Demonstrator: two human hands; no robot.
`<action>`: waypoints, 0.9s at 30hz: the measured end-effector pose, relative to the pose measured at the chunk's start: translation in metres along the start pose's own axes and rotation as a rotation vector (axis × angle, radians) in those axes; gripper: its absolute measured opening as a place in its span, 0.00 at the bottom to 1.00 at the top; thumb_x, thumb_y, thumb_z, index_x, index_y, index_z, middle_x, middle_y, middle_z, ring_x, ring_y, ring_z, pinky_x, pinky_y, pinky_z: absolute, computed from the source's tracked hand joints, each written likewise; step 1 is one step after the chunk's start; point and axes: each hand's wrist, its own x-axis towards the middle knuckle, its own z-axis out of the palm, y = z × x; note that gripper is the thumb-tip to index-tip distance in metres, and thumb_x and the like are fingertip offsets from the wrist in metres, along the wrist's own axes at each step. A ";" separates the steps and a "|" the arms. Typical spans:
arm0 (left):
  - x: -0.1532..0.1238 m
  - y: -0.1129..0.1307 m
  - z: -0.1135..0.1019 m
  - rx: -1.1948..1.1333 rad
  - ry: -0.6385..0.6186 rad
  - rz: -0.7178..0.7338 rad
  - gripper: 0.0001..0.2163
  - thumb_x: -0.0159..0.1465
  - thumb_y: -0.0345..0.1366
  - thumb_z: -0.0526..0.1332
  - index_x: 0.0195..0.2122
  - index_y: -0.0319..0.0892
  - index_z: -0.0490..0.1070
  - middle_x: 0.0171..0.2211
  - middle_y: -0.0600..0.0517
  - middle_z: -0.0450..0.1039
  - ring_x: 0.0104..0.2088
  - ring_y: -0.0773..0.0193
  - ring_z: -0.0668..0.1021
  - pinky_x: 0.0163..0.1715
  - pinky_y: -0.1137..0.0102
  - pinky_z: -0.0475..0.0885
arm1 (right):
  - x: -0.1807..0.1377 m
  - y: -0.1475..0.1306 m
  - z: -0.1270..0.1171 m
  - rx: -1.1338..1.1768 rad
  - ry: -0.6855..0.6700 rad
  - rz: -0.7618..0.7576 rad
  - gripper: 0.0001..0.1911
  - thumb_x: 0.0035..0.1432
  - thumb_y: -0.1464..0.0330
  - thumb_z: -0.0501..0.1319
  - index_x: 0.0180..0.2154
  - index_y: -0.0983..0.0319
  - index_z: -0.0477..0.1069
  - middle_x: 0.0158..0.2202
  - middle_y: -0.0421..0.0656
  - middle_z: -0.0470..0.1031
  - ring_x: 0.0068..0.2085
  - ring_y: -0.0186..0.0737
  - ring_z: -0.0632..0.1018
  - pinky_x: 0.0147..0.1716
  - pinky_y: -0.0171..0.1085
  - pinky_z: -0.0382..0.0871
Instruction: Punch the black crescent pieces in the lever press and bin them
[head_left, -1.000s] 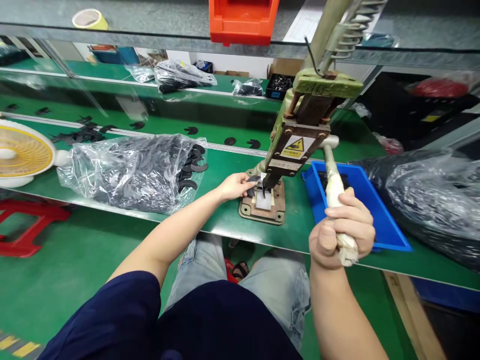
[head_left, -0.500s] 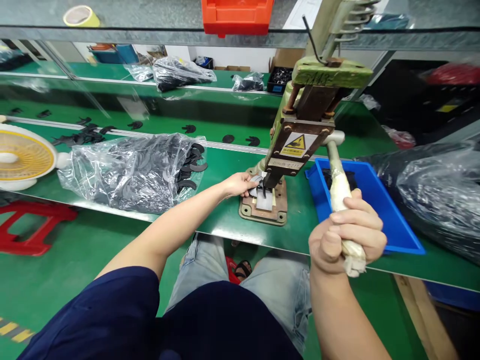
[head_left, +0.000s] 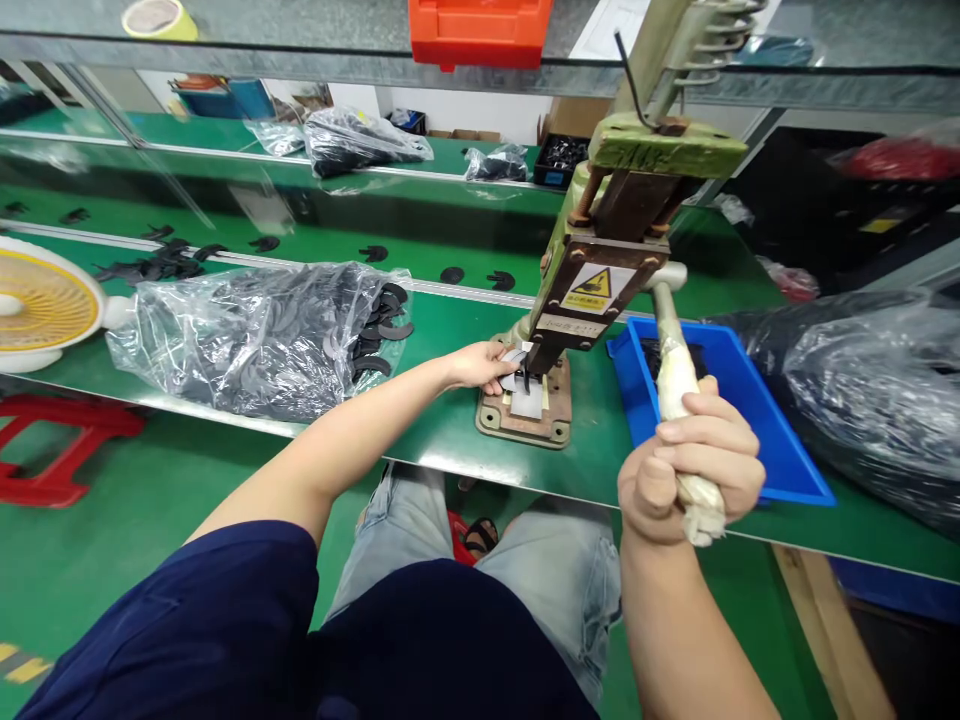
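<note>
My right hand [head_left: 694,465] is wrapped around the tape-covered lever [head_left: 679,380] of a green hand press [head_left: 592,270]. At the press base [head_left: 491,425], my left hand [head_left: 480,367] pinches a curved dark grey piece [head_left: 514,358] by its left end. The piece's other end reaches under the press's ram [head_left: 545,352], where I cannot make out the contact. A pale metal plate [head_left: 527,400] lies on the base in front of the ram. To the left, a clear plastic bag [head_left: 247,340] spills similar curved black pieces [head_left: 391,330] at its open end.
A blue bin [head_left: 772,430] with dark pieces inside stands right of the press, beside a large plastic bag [head_left: 885,390]. A yellow and white fan [head_left: 45,305] is at the far left. Several black pieces [head_left: 375,253] lie behind the bag. A metal shelf [head_left: 300,55] crosses above.
The view has shifted slightly. Both hands keep their grips, and the lever and the curved piece look nearly the same as before.
</note>
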 end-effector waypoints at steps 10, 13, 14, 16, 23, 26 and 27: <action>0.002 0.001 -0.010 0.008 -0.075 -0.052 0.16 0.68 0.42 0.70 0.49 0.39 0.69 0.29 0.50 0.79 0.26 0.63 0.85 0.29 0.75 0.81 | -0.001 0.003 0.003 -0.005 0.032 -0.017 0.12 0.57 0.59 0.66 0.30 0.57 0.66 0.29 0.37 0.67 0.44 0.42 0.78 0.59 0.60 0.74; 0.005 0.002 -0.010 -0.004 -0.081 -0.087 0.16 0.67 0.41 0.71 0.50 0.41 0.69 0.29 0.51 0.80 0.26 0.63 0.85 0.28 0.76 0.80 | -0.002 0.004 0.005 -0.002 0.061 -0.011 0.11 0.57 0.58 0.66 0.31 0.55 0.67 0.28 0.37 0.65 0.44 0.42 0.78 0.59 0.60 0.73; 0.005 0.003 -0.010 -0.008 -0.085 -0.102 0.16 0.67 0.40 0.71 0.50 0.41 0.70 0.29 0.50 0.80 0.26 0.63 0.85 0.28 0.76 0.80 | -0.002 0.005 0.006 0.006 0.082 -0.015 0.11 0.56 0.58 0.66 0.31 0.55 0.67 0.28 0.37 0.64 0.43 0.42 0.78 0.59 0.60 0.73; 0.006 0.005 -0.010 -0.012 -0.090 -0.129 0.15 0.66 0.39 0.71 0.50 0.41 0.71 0.29 0.50 0.81 0.25 0.63 0.84 0.27 0.76 0.79 | -0.003 0.006 0.008 0.017 0.122 -0.017 0.11 0.55 0.57 0.67 0.30 0.54 0.68 0.27 0.38 0.62 0.41 0.43 0.78 0.58 0.60 0.73; 0.003 0.008 -0.005 -0.030 -0.029 -0.158 0.17 0.65 0.39 0.72 0.52 0.39 0.72 0.27 0.50 0.80 0.24 0.60 0.84 0.24 0.74 0.79 | -0.001 0.012 0.015 0.007 0.204 -0.058 0.11 0.53 0.56 0.66 0.29 0.53 0.67 0.25 0.38 0.60 0.38 0.43 0.77 0.55 0.58 0.76; 0.000 0.009 -0.003 -0.083 -0.047 -0.197 0.20 0.67 0.40 0.71 0.55 0.38 0.71 0.25 0.48 0.79 0.25 0.58 0.85 0.25 0.74 0.79 | 0.000 0.011 0.020 0.005 0.235 -0.050 0.10 0.53 0.58 0.65 0.28 0.53 0.67 0.24 0.38 0.59 0.37 0.42 0.76 0.54 0.57 0.75; 0.000 0.009 -0.002 -0.102 -0.048 -0.204 0.20 0.67 0.41 0.71 0.55 0.37 0.71 0.24 0.48 0.79 0.25 0.58 0.85 0.25 0.74 0.80 | 0.000 0.011 0.021 0.000 0.238 -0.043 0.10 0.53 0.59 0.65 0.28 0.53 0.67 0.24 0.38 0.59 0.37 0.42 0.76 0.55 0.57 0.75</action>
